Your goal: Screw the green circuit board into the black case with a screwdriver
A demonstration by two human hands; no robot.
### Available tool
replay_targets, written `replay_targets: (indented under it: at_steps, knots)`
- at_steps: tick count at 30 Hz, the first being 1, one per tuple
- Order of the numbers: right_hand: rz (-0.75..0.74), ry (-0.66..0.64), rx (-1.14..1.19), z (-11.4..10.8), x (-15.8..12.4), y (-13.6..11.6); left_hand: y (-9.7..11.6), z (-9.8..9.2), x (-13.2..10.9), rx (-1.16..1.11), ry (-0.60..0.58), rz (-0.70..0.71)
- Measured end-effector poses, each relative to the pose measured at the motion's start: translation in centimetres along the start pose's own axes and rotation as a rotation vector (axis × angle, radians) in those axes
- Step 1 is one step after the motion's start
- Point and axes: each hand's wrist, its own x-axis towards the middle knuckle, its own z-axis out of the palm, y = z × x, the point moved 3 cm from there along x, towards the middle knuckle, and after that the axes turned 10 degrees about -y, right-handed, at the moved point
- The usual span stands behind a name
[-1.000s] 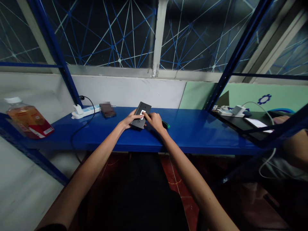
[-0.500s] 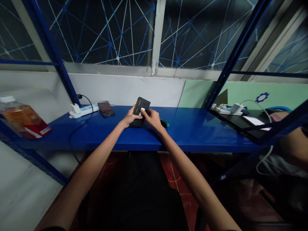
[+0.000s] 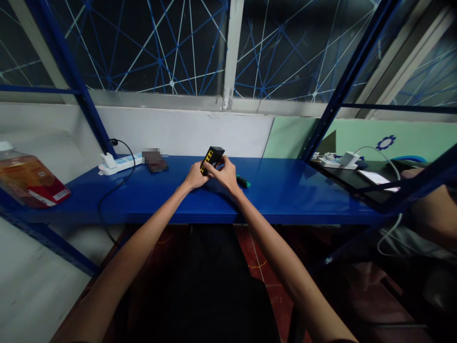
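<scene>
Held up over the blue desk is a black network switch [image 3: 215, 153], tilted, with a row of yellow ports facing left. My left hand [image 3: 196, 176] is closed round its lower left end. My right hand [image 3: 225, 174] grips it from the right, thumb across the front near the ports and fingers bent behind. The right fingertips are partly hidden. Just right of my right hand, a green and black handle [image 3: 243, 181], like a screwdriver's, lies on the desk.
A white power strip [image 3: 119, 164] with a black cable and a blurred brown item [image 3: 155, 160] sit at back left. A drink bottle [image 3: 28, 176] stands far left. Blue shelf posts [image 3: 326, 124] rise on both sides. At far right are another charger [image 3: 348, 160] and a person's arm [image 3: 437, 209].
The switch has been turned in my hands: its broad black face with a white label showed before, and now the yellow ports face out. My right thumb has shifted across it.
</scene>
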Motion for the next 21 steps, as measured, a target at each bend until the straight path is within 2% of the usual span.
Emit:
replay_targets:
  at_steps: [4,9,11,14,17,21]
  knots:
    - [-0.030,0.006,0.009,-0.2,-0.1,-0.2,0.5,-0.2,-0.2,0.091,0.027,0.014]
    - [-0.053,0.026,0.197,-0.8,-0.3,-0.3,0.8,-0.5,-0.2,0.130,-0.010,0.022]
    - [-0.051,0.005,0.270,-1.0,-0.3,-0.3,0.8,-0.8,-0.2,0.053,-0.041,-0.014]
    - [-0.044,-0.039,0.344,-0.9,-0.1,-0.1,0.8,-1.4,-0.5,-0.249,-0.103,-0.108]
    - [-0.040,-0.057,0.428,-0.9,0.2,0.2,1.3,-1.5,-1.3,-0.550,-0.291,-0.213]
    - [0.028,-0.129,0.603,-0.9,0.4,0.4,2.3,-1.6,-2.1,-0.730,-0.532,-0.232]
